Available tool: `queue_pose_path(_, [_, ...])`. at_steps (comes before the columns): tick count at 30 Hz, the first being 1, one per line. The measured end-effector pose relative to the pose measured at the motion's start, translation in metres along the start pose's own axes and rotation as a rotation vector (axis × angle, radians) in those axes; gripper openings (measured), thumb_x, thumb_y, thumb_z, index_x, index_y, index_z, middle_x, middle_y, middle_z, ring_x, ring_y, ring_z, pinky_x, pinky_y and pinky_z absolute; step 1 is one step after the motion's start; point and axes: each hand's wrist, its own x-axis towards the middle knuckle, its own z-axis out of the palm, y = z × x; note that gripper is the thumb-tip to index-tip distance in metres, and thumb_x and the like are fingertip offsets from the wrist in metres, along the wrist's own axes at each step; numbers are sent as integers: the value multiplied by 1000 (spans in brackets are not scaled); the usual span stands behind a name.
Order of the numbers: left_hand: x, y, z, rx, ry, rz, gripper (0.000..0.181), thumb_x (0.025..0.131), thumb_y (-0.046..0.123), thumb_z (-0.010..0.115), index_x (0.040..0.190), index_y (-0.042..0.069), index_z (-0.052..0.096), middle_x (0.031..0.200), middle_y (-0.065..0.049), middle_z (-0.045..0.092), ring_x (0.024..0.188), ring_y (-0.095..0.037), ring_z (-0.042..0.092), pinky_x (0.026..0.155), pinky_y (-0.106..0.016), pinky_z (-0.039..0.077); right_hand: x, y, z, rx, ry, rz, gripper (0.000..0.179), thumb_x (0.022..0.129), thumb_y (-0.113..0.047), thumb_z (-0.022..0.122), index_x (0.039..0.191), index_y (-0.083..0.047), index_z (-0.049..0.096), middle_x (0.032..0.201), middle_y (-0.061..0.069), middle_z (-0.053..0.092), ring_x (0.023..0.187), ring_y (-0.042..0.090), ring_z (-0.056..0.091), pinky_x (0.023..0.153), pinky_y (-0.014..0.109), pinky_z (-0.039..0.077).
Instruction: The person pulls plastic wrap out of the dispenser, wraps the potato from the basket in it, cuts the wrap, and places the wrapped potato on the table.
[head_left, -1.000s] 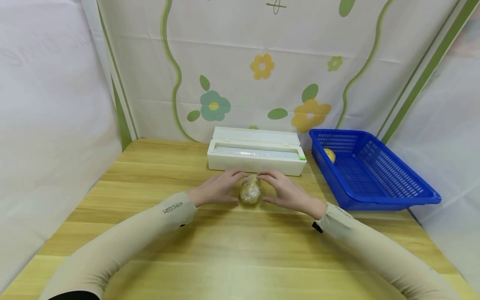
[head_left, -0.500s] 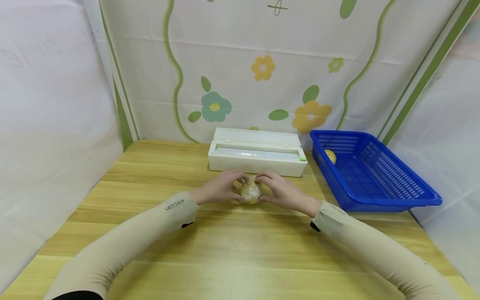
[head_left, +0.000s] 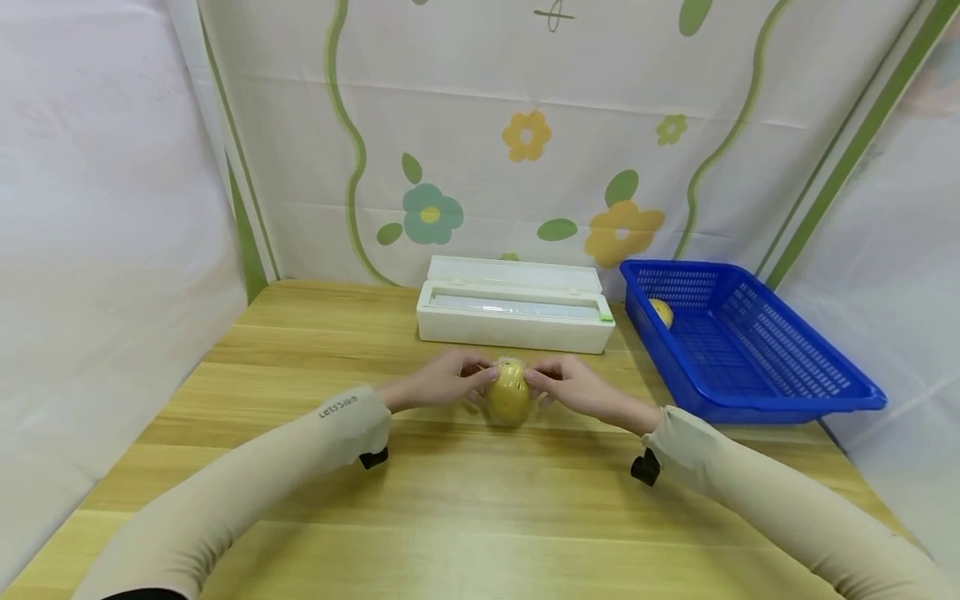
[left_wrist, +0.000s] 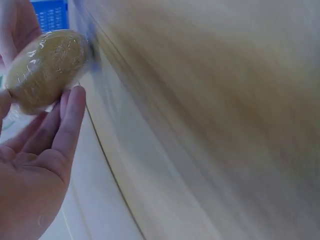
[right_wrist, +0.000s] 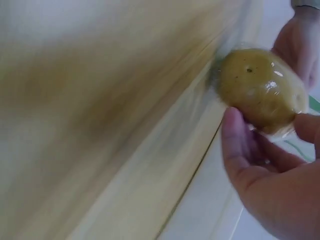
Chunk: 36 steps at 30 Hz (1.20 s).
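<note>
Over there, between the person's two hands, is a yellow-brown, oval potato (head_left: 510, 402) in clear, shiny plastic film (right_wrist: 273, 84), in front of the long white box (head_left: 517, 332) with its lid up, and low at the wooden tabletop (head_left: 465, 517); whether it touches the wood I can't tell. The left hand (head_left: 450, 381) holds one side, thumb opposite fingers, and the right hand (head_left: 576, 385) pinches the other side the same way. I'd judge the potato firm and solid, with modest weight, hard to bruise under a light squeeze. The film is the delicate part: thin, limp, probably a little slick over smooth skin, and apt to wrinkle or tear under a nail. Best hold, I'd say, is by both rounded flanks with soft fingertip pads, well clear of the loose film at the end.
</note>
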Motion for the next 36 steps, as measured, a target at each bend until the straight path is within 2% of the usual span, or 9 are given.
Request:
queue_pose_path(4, [2, 3, 5, -122, 28, -73, 40, 103, 31, 53, 125, -1, 61, 100, -12, 68, 84, -31, 69, 73, -43, 57, -1, -4, 0, 121, 3, 121, 37, 102, -27, 57, 112, 7, 67, 90, 16, 67, 87, 31, 65, 80, 49, 54])
queue_pose_path(9, [2, 8, 9, -199, 48, -139, 43, 103, 36, 52, 119, -2, 63, 94, -17, 69, 82, -34, 69, 73, -47, 57, -3, -7, 0, 188, -23, 192, 41, 93, -31, 70, 112, 5, 68, 92, 13, 68, 84, 26, 64, 83, 49, 53])
queue_pose_path(14, [2, 11, 14, -184, 49, -166, 42, 106, 32, 47, 114, -5, 64, 90, -18, 68, 79, -35, 68, 72, -46, 57, -3, -9, 3, 271, -27, 255, 41, 93, -30, 71, 111, 6, 69, 92, 16, 70, 82, 24, 65, 83, 46, 53])
queue_pose_path(20, [2, 6, 17, -193, 9, -215, 42, 107, 30, 44, 113, -6, 64, 89, -19, 68, 78, -31, 68, 70, -42, 58, -1, -6, 9, 276, -51, 285, 32, 95, -25, 68, 101, 6, 71, 82, 14, 67, 75, 22, 63, 76, 39, 55])
queue_pose_path(25, [0, 4, 16, -222, -33, -221, 41, 107, 30, 45, 116, -6, 62, 93, -19, 68, 83, -31, 68, 74, -42, 57, 0, -4, 11, 279, -42, 300, 30, 95, -24, 67, 99, 6, 71, 78, 11, 65, 70, 19, 61, 72, 35, 56])
queue_pose_path(28, [-1, 5, 15, -187, -22, -217, 41, 107, 29, 44, 117, -7, 62, 93, -18, 68, 84, -32, 68, 75, -41, 57, 1, -1, 12, 218, -5, 304, 34, 95, -28, 67, 99, 5, 72, 77, 10, 66, 69, 20, 63, 70, 35, 56])
queue_pose_path(31, [-1, 5, 15, -121, 6, -192, 40, 106, 27, 47, 122, -8, 58, 100, -16, 65, 85, -31, 67, 73, -39, 57, -1, 1, 13, 91, 45, 274, 41, 95, -37, 66, 104, 3, 73, 81, 10, 67, 74, 23, 65, 70, 37, 56])
queue_pose_path(33, [-2, 6, 16, -51, 20, -165, 44, 104, 28, 53, 130, -8, 54, 109, -15, 62, 86, -28, 67, 72, -37, 57, -3, 1, 12, -13, 83, 229, 46, 93, -42, 67, 111, 1, 71, 87, 9, 68, 80, 25, 65, 70, 39, 56])
queue_pose_path(36, [-4, 8, 17, 79, 29, -123, 62, 95, 36, 67, 139, -3, 47, 124, -12, 57, 93, -21, 66, 73, -33, 56, -5, 3, 8, -135, 104, 122, 56, 87, -41, 75, 125, -2, 64, 107, 8, 66, 94, 26, 62, 75, 39, 55])
